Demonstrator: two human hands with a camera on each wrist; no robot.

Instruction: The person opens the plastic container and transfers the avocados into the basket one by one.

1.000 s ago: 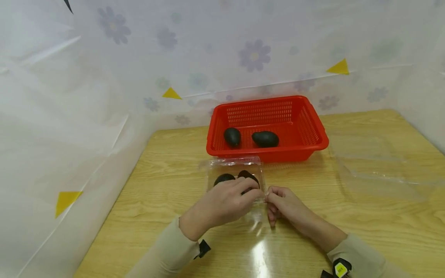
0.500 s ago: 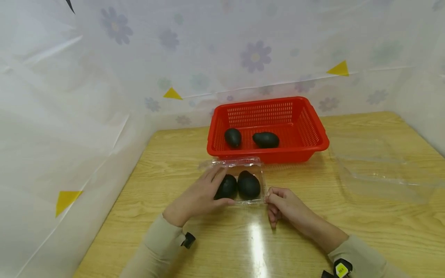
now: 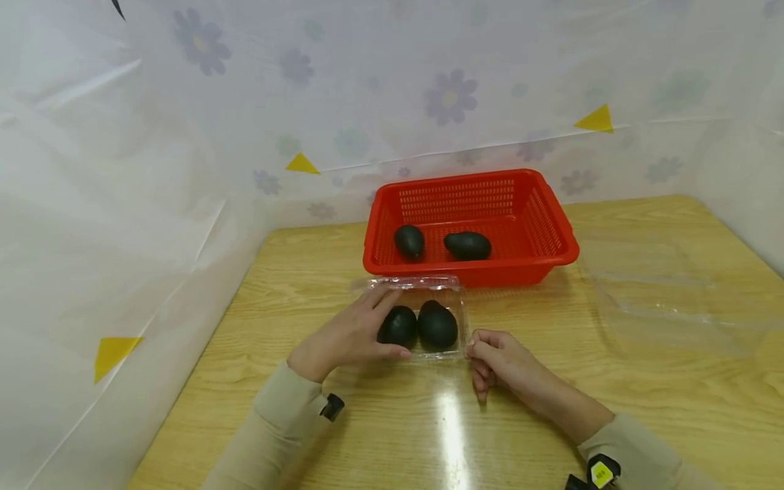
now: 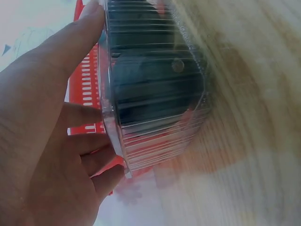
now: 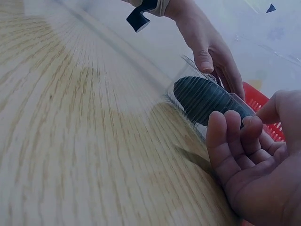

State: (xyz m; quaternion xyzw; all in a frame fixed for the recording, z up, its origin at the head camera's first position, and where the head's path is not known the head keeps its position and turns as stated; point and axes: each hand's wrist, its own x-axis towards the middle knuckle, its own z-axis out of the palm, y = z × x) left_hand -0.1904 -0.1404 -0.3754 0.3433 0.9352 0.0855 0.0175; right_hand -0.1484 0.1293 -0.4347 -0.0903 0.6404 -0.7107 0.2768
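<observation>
The left grip [image 3: 355, 335] has moved leftward along the clear container [image 3: 422, 282].

The person's left hand [image 3: 350, 335] is spread, with thumb apart from the fingers; the right hand [image 3: 503, 362] pinches between thumb and forefinger, other fingers bent.

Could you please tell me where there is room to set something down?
The table is bare left of the left hand and between the sleeves; the red basket has room right of its two avocados. It is crowded at the clear box, between that hand and the right hand.
</observation>
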